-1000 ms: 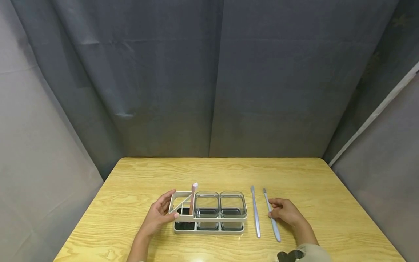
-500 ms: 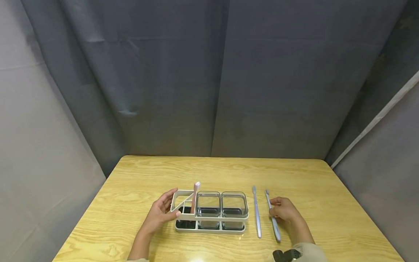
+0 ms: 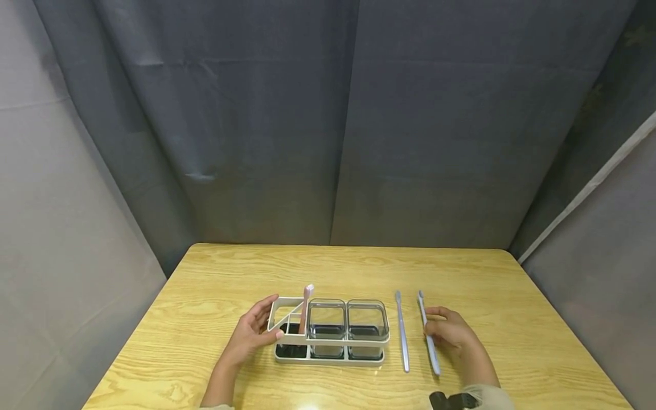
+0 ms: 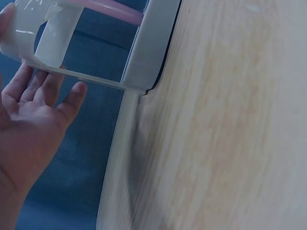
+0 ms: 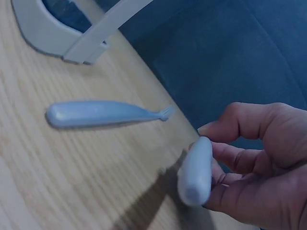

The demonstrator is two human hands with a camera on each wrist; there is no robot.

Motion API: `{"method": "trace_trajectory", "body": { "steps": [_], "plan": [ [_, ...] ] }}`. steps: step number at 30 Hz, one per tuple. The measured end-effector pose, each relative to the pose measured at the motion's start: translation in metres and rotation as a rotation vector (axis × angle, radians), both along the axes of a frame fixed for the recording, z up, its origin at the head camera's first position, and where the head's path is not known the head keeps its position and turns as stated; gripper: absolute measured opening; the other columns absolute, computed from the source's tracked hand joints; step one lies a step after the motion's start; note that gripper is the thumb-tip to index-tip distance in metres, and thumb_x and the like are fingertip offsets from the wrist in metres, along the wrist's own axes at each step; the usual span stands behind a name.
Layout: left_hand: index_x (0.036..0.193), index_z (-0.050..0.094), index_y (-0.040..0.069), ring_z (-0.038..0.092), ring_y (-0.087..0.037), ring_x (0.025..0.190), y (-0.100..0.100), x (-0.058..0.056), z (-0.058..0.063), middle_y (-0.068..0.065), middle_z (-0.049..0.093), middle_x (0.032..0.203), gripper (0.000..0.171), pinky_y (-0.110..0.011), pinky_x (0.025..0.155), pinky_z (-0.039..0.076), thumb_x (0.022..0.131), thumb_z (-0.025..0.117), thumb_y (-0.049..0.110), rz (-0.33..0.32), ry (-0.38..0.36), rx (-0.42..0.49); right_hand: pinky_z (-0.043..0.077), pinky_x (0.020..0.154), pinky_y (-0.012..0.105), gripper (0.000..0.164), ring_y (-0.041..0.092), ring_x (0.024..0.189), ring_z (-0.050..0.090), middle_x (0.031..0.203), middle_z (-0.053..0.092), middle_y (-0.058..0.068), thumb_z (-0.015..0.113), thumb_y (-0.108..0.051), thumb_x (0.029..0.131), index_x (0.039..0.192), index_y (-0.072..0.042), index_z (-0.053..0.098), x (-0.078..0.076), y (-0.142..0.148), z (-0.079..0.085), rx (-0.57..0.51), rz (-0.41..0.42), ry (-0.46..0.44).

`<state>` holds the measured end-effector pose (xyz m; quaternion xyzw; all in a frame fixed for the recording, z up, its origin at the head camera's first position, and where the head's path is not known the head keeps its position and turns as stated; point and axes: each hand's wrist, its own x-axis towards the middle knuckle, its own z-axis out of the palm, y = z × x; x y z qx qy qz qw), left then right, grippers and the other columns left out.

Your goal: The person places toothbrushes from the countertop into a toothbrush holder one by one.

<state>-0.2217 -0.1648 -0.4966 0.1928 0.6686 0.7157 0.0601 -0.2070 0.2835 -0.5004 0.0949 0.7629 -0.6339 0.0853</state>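
Observation:
A white toothbrush holder [image 3: 332, 343] stands on the table with a pink toothbrush [image 3: 304, 310] upright in one of its left slots. My left hand [image 3: 251, 335] grips the holder's left end, thumb at the front and fingers behind; the left wrist view shows these fingers [image 4: 45, 88] at the upper frame. On the right, my right hand [image 3: 452, 330] pinches a light blue toothbrush [image 3: 431, 350] between thumb and fingers. In the right wrist view that brush's rounded handle end [image 5: 195, 175] points at the camera, above its shadow. A second blue toothbrush [image 3: 402, 333] lies flat between holder and right hand.
Two clear square cups [image 3: 328, 319] sit side by side in the holder's middle and right bays. The wooden table [image 3: 205, 285] reaches back to a grey curtain [image 3: 328, 142], and light cloth panels hang at both sides.
The toothbrush in my right hand has swung a little and seems to rise off the table. My left hand keeps its hold on the toothbrush holder; the view has shifted slightly.

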Motion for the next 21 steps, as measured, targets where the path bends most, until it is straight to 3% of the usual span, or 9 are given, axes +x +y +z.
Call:
{"method": "trace_trajectory", "body": {
  "steps": [7,14,21],
  "plan": [
    [0.14,0.036,0.003,0.029,-0.042,0.13,-0.001,-0.001,-0.002,-0.019,0.037,0.142,0.076,-0.049,0.105,0.021,0.074,0.073,-0.003,-0.018,0.003,0.029,0.049,0.061,0.031,0.066,0.02,0.068,0.052,0.079,0.055,0.013,0.06,0.004,0.071,0.132,0.009,0.035,-0.002,0.001,0.005,-0.055,0.008,0.034],
    [0.14,0.037,0.005,0.031,-0.039,0.13,-0.001,-0.001,-0.002,-0.018,0.039,0.141,0.076,-0.048,0.105,0.023,0.074,0.073,-0.002,-0.007,0.004,0.013,0.05,0.059,0.032,0.072,0.018,0.065,0.054,0.085,0.061,0.014,0.066,-0.001,0.071,0.134,0.008,0.031,-0.005,0.003,0.003,-0.13,0.041,0.068],
    [0.14,0.037,0.004,0.033,-0.035,0.129,-0.001,-0.001,-0.002,-0.018,0.038,0.141,0.077,-0.047,0.105,0.024,0.073,0.074,-0.001,0.0,0.009,0.009,0.051,0.062,0.034,0.058,0.017,0.066,0.056,0.083,0.061,0.012,0.063,0.0,0.074,0.128,0.005,0.041,0.001,-0.008,0.02,-0.121,0.034,0.145]
  ]
}}
